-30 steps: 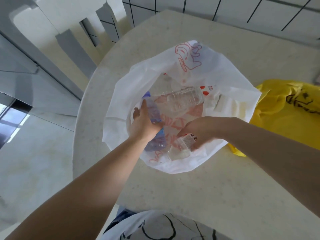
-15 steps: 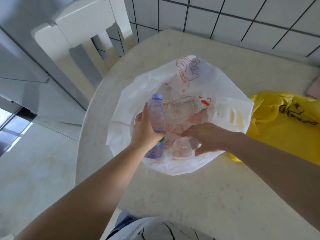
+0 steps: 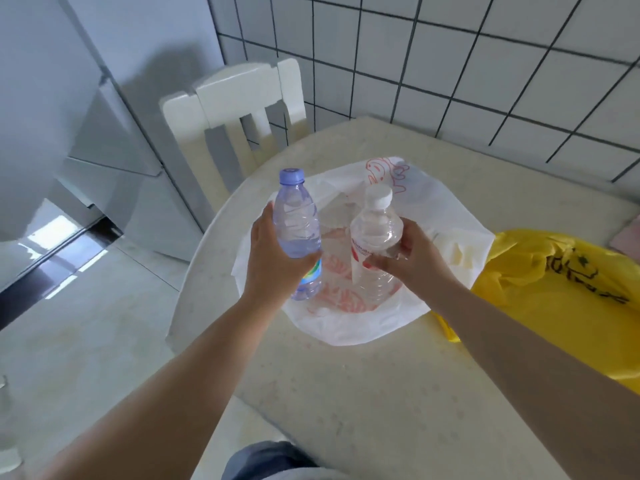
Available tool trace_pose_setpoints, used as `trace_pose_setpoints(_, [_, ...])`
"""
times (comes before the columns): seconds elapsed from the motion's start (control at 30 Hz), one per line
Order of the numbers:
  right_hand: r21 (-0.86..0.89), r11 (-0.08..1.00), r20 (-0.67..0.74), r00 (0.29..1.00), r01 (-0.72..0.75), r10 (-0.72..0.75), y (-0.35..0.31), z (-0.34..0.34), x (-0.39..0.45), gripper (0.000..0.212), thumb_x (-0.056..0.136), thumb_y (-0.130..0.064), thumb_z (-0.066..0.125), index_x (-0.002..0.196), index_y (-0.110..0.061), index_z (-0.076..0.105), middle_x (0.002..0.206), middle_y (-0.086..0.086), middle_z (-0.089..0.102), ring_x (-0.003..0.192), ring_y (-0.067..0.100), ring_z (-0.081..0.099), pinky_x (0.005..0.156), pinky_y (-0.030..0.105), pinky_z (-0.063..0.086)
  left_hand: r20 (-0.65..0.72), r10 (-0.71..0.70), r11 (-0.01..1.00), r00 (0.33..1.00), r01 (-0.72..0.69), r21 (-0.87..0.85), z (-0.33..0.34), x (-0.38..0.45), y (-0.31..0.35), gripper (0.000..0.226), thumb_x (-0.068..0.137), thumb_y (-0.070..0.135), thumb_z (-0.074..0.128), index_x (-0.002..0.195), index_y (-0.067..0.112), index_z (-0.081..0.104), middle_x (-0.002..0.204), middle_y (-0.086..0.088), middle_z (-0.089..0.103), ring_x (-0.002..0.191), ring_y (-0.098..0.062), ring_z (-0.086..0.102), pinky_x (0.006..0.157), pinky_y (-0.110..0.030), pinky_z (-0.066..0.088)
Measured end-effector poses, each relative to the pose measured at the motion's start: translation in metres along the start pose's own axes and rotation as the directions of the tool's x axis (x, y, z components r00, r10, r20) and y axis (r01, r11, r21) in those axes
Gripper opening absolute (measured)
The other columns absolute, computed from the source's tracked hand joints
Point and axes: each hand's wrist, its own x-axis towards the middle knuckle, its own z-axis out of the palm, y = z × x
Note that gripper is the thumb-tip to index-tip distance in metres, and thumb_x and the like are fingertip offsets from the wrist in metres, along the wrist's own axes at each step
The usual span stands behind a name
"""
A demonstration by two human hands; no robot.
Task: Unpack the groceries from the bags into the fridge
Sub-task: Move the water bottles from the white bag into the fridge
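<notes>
1. The white bag (image 3: 349, 320) lies open on the tabletop (image 3: 398, 393); lifting bottles could drag it.
2. The left hand (image 3: 273, 261) grips the purple-capped bottle (image 3: 296, 216) low, so it may tip.
3. The right hand (image 3: 412, 254) wraps the white-capped bottle (image 3: 375, 230) above the bag; a slick, thin wall could slip.

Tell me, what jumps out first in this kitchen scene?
Two water bottles held upright over a white bag on the table: the left hand grips the blue-capped bottle, the right hand the white-capped bottle. A bright yellow bag lies to the right, and a white chair stands behind the table.
</notes>
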Motion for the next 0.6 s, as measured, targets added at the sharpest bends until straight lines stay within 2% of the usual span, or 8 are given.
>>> trace_pose_setpoints(0.07, [0.024, 0.999, 0.012, 0.999, 0.031, -0.031, -0.012, 0.008, -0.004, 0.07, 0.063, -0.02, 0.086, 0.119, -0.032, 0.046, 0.114, -0.003, 0.061, 0.106, 0.013, 0.057, 0.093, 0.029, 0.046, -0.006, -0.004, 0.999, 1.0, 0.004, -0.05, -0.013, -0.008, 0.005, 0.059, 0.06, 0.032, 0.077, 0.111, 0.018, 0.05, 0.098, -0.013, 0.058, 0.091, -0.036, 0.061, 0.068, -0.044, 0.054])
trace_pose_setpoints(0.1, [0.028, 0.998, 0.024, 0.999, 0.049, -0.049, -0.018, 0.012, -0.006, 0.07, 0.063, -0.019, 0.086, 0.12, -0.03, 0.046, 0.114, -0.004, 0.061, 0.105, 0.012, 0.057, 0.091, 0.026, 0.046, -0.012, 0.004, 0.997, 1.0, -0.005, -0.081, -0.021, -0.014, 0.011, 0.048, 0.063, 0.023, 0.075, 0.104, 0.014, 0.05, 0.089, -0.014, 0.056, 0.078, -0.032, 0.062, 0.057, -0.037, 0.049])
trace_pose_setpoints(0.17, [0.035, 0.997, 0.058, 0.996, 0.067, -0.069, -0.028, 0.021, -0.01, 0.073, 0.063, -0.019, 0.086, 0.124, -0.029, 0.046, 0.113, -0.007, 0.062, 0.105, 0.009, 0.058, 0.092, 0.025, 0.045, -0.071, 0.039, 0.992, 0.997, -0.047, -0.114, -0.038, -0.027, 0.02, 0.03, 0.067, 0.004, 0.068, 0.09, 0.011, 0.049, 0.075, -0.01, 0.052, 0.059, -0.018, 0.054, 0.051, -0.027, 0.041])
trace_pose_setpoints(0.27, [0.034, 0.996, 0.084, 0.993, 0.084, -0.087, -0.042, 0.039, -0.017, 0.074, 0.061, -0.024, 0.088, 0.123, -0.03, 0.046, 0.111, -0.01, 0.063, 0.106, 0.009, 0.059, 0.094, 0.029, 0.046, -0.152, 0.054, 0.987, 0.987, -0.076, -0.144, -0.062, -0.048, 0.022, 0.045, 0.064, 0.007, 0.072, 0.098, 0.029, 0.053, 0.087, 0.005, 0.061, 0.075, -0.012, 0.062, 0.066, -0.026, 0.051])
trace_pose_setpoints(0.37, [0.04, 0.995, 0.126, 0.987, 0.096, -0.1, -0.059, 0.06, -0.025, 0.068, 0.063, -0.024, 0.086, 0.116, -0.033, 0.044, 0.103, -0.018, 0.06, 0.099, 0.0, 0.057, 0.085, 0.018, 0.044, -0.209, 0.015, 0.99, 0.978, -0.044, -0.133, -0.085, -0.066, 0.012, 0.066, 0.066, 0.012, 0.08, 0.096, 0.059, 0.045, 0.096, 0.023, 0.06, 0.085, 0.007, 0.06, 0.068, -0.005, 0.044])
trace_pose_setpoints(0.43, [0.062, 0.994, 0.172, 0.98, 0.094, -0.104, -0.067, 0.077, -0.03, 0.067, 0.064, -0.019, 0.085, 0.117, -0.031, 0.045, 0.104, -0.018, 0.06, 0.098, -0.005, 0.056, 0.084, 0.016, 0.043, -0.264, -0.016, 0.989, 0.964, -0.023, -0.146, -0.101, -0.077, 0.001, 0.069, 0.066, 0.014, 0.082, 0.105, 0.056, 0.043, 0.103, 0.02, 0.06, 0.091, 0.007, 0.059, 0.069, -0.005, 0.042])
trace_pose_setpoints(0.5, [0.078, 0.993, 0.22, 0.969, 0.094, -0.109, -0.076, 0.098, -0.034, 0.07, 0.063, -0.016, 0.086, 0.12, -0.026, 0.047, 0.109, -0.013, 0.063, 0.104, 0.001, 0.059, 0.092, 0.024, 0.046, -0.31, -0.047, 0.986, 0.95, -0.006, -0.166, -0.119, -0.087, -0.012, 0.073, 0.065, 0.016, 0.084, 0.12, 0.041, 0.043, 0.11, 0.017, 0.059, 0.097, 0.005, 0.058, 0.075, -0.011, 0.045])
trace_pose_setpoints(0.6, [0.093, 0.989, 0.266, 0.954, 0.117, -0.138, -0.09, 0.136, -0.038, 0.069, 0.062, -0.014, 0.086, 0.119, -0.026, 0.049, 0.112, -0.008, 0.064, 0.107, 0.007, 0.061, 0.099, 0.034, 0.047, -0.358, -0.072, 0.981, 0.931, 0.003, -0.192, -0.151, -0.098, -0.034, 0.077, 0.063, 0.012, 0.085, 0.124, 0.034, 0.043, 0.112, 0.018, 0.058, 0.098, 0.006, 0.057, 0.078, -0.009, 0.045])
